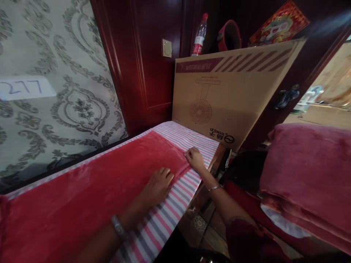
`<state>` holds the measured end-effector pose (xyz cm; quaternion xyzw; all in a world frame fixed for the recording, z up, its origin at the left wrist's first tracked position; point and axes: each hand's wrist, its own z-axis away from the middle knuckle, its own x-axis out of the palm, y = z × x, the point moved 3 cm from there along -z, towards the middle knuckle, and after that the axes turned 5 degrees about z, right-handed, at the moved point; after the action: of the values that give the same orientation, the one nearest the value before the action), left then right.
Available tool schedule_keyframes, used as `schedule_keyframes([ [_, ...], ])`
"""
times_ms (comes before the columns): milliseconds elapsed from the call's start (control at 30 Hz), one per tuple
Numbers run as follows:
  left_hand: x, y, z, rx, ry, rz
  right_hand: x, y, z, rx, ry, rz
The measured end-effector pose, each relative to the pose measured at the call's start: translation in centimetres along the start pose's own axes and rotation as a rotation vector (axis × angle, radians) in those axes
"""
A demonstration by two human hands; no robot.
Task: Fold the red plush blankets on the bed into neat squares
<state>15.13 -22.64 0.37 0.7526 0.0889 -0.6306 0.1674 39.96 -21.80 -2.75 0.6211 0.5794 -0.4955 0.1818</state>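
A red plush blanket (90, 190) lies spread over a pink, white and grey striped sheet (189, 138) on a narrow bed. My left hand (158, 184) rests flat on the blanket near its lower edge, fingers slightly apart. My right hand (194, 157) pinches the blanket's far corner where it meets the striped sheet. A bracelet sits on each wrist.
A large cardboard fan box (230, 95) stands at the bed's far end, with a water bottle (199, 36) and a red object (229, 36) behind it. Patterned wallpaper with a "277" label (26, 88) lines the left. A folded red blanket (309, 175) sits at the right.
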Motion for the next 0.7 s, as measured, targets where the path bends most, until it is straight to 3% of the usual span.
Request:
schedule_keyframes([
  [100,0.6,-0.7,0.2,0.042,-0.05,0.081,0.1,0.2,0.0,0.013,0.014,0.02],
  [233,1.6,-1.3,0.4,-0.031,-0.15,0.155,-0.4,-0.2,0.1,0.042,-0.001,0.069],
  [567,1.5,-0.8,0.5,-0.069,-0.133,0.149,-2.0,-1.9,0.3,0.163,-0.197,0.264],
  [700,1.7,-1.0,0.4,-0.029,-0.089,0.15,-1.8,-2.3,-0.2,0.123,-0.263,0.308],
])
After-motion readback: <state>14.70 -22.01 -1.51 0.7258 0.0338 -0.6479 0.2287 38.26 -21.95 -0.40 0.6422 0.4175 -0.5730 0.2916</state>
